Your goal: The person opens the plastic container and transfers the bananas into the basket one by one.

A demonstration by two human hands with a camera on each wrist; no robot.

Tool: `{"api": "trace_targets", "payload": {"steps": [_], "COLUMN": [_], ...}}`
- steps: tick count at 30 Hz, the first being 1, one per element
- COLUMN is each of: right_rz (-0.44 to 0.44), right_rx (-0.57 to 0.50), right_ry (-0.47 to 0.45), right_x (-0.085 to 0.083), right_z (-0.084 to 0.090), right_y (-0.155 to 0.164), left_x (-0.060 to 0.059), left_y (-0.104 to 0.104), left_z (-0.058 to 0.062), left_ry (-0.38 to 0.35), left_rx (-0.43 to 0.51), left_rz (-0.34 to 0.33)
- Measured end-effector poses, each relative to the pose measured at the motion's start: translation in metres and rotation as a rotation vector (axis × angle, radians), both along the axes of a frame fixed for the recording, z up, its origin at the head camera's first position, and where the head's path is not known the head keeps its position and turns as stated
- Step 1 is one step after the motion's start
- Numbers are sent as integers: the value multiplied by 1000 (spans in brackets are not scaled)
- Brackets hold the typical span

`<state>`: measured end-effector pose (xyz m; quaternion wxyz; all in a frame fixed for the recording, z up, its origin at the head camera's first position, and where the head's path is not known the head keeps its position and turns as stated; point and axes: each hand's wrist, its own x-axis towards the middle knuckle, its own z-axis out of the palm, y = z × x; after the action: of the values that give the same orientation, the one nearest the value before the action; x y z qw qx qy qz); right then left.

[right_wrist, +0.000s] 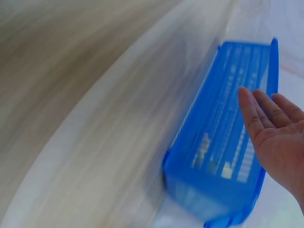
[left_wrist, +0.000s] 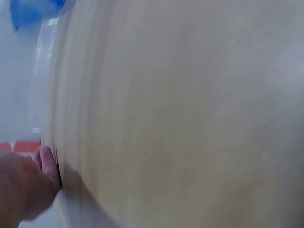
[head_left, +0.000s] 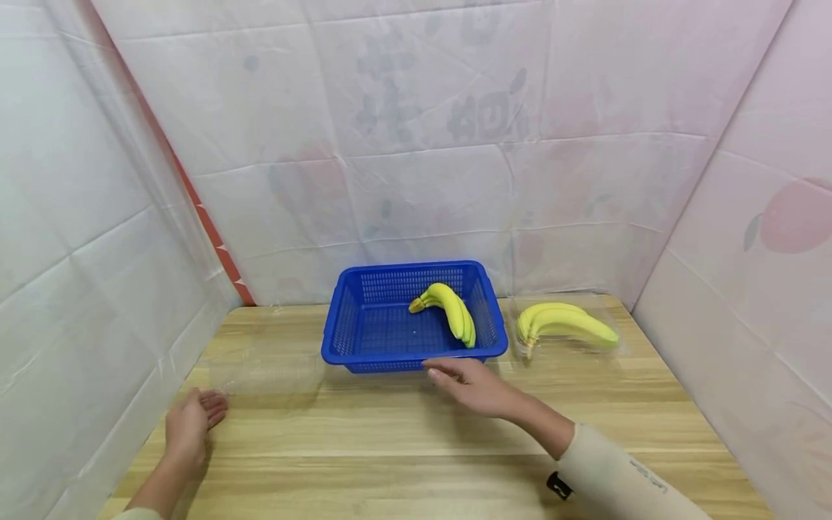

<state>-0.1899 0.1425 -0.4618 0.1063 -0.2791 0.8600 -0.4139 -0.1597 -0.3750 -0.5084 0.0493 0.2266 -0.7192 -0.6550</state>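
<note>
Blue plastic basket (head_left: 364, 339), rectangular, lattice walls and floor, raised rim, sits at the back middle of the desk (head_left: 403, 440). Inside it, toward the right side, a bunch of yellow bananas (head_left: 450, 309) curved, stem end pointing left. A second banana bunch (head_left: 564, 322) lies on the desk just right of the basket, on a clear plastic sheet or tray (head_left: 607, 345), hard to tell which.

Right hand (head_left: 471, 383) reaches in from the lower right, cream sleeve (head_left: 617, 477), palm down, fingers straight and loose, fingertips just at the basket's front wall; holding nothing. Right wrist view, blurred: open palm (right_wrist: 278, 137) beside the blue lattice wall (right_wrist: 223, 142).

Left hand (head_left: 190, 425) rests low at the desk's left front, fingers relaxed and slightly bent, empty. Left wrist view is blurred, only a fingertip (left_wrist: 46, 159) by the desk edge.

Desk is light wood-grain laminate. Creased pale sheeting (head_left: 416, 144) forms the walls around.
</note>
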Motion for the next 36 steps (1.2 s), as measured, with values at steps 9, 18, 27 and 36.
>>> {"api": "trace_targets", "payload": {"steps": [9,18,27,36], "right_rz": [-129,-313,-471,-581], "right_rx": [-55,-101,-47,27], "right_ry": [-26,47,143,154], "right_x": [-1,5,10,12], "right_z": [3,4,-7,-7], "right_y": [78,144,183,187], "left_x": [24,29,31,24], "left_y": [65,163,223,248], "left_z": [-2,-1,2,-4], "left_ry": [-145,63,235,303], "left_rx": [-378,-442,-431,-446], "left_rz": [-69,-534,-888,-908]}}
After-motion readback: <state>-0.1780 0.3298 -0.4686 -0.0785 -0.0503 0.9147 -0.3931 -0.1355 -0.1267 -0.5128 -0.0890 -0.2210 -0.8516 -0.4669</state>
